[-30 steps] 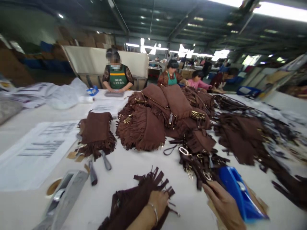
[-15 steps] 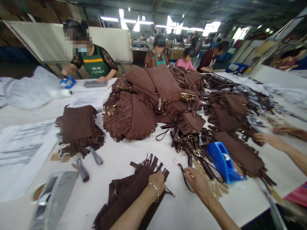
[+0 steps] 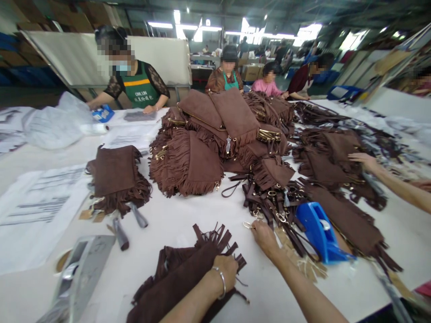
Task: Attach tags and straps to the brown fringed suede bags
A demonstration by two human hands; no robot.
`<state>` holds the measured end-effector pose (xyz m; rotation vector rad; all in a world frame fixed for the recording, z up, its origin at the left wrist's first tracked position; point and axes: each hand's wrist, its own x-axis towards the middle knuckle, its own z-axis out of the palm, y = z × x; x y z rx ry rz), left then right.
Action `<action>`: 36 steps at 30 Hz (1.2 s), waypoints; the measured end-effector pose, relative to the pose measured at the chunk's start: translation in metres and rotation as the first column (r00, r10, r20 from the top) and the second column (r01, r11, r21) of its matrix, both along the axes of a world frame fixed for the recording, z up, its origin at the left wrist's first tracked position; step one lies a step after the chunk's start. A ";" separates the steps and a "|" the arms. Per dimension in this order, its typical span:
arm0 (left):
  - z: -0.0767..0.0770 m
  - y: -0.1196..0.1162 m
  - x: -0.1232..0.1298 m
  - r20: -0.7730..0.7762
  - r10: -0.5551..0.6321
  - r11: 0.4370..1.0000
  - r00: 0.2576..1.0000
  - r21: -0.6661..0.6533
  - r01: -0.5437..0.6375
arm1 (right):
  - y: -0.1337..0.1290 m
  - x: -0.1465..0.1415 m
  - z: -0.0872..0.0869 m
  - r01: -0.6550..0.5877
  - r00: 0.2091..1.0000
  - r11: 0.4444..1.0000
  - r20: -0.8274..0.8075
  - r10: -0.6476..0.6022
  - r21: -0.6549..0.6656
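Observation:
My left hand [image 3: 226, 272], with a silver bangle at the wrist, is closed on the fringed end of a dark brown suede bag [image 3: 178, 280]. The bag lies slantwise on the white table [image 3: 188, 215] in front of me. To its right, my right hand [image 3: 264, 237] is closed on a dark wrist strap, most of which the hand hides. The strap's gold clasp [image 3: 247, 225] sticks out past the fingertips. Just beyond that hand lies a heap of dark straps [image 3: 269, 202] with metal clips.
A pile of brown fringed bags [image 3: 205, 157] fills the middle. A blue tape dispenser [image 3: 318, 233] stands at right, a grey one [image 3: 81, 273] at left near printed sheets [image 3: 40, 206]. A co-worker's hand [image 3: 365, 162] reaches over bags at right. Other people work across the table.
My right hand has moved slightly up, closing round the strap, whose hanging loop is now hidden. My left hand stays on the bag. The co-worker's hand at right has moved farther away.

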<state>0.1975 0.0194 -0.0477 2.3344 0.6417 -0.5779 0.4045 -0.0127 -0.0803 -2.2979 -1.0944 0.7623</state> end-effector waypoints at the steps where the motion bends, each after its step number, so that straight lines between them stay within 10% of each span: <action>1: 0.000 -0.001 -0.003 0.030 -0.021 1.000 0.999 -0.010 0.021 | -0.002 0.000 0.002 0.022 0.998 1.000 -0.064 -0.022 0.014; 9: 0.017 -0.004 -0.043 0.210 0.139 0.984 0.968 -0.140 -0.111 | -0.053 -0.045 0.049 0.135 0.743 0.987 -0.667 -0.047 0.082; 15: 0.019 -0.001 -0.060 0.209 0.502 0.816 0.839 -0.436 -0.379 | -0.089 -0.096 0.072 0.196 0.543 0.979 -0.826 -0.152 -0.051; 21: 0.018 -0.013 -0.067 0.282 0.682 0.698 0.675 -0.526 -0.486 | -0.085 -0.142 0.063 0.192 0.603 0.964 -0.753 -0.262 -0.182; 36: 0.003 -0.034 -0.066 0.420 0.668 0.743 0.614 -0.413 -0.527 | -0.069 -0.158 0.037 0.186 0.795 0.965 -0.549 -0.258 -0.185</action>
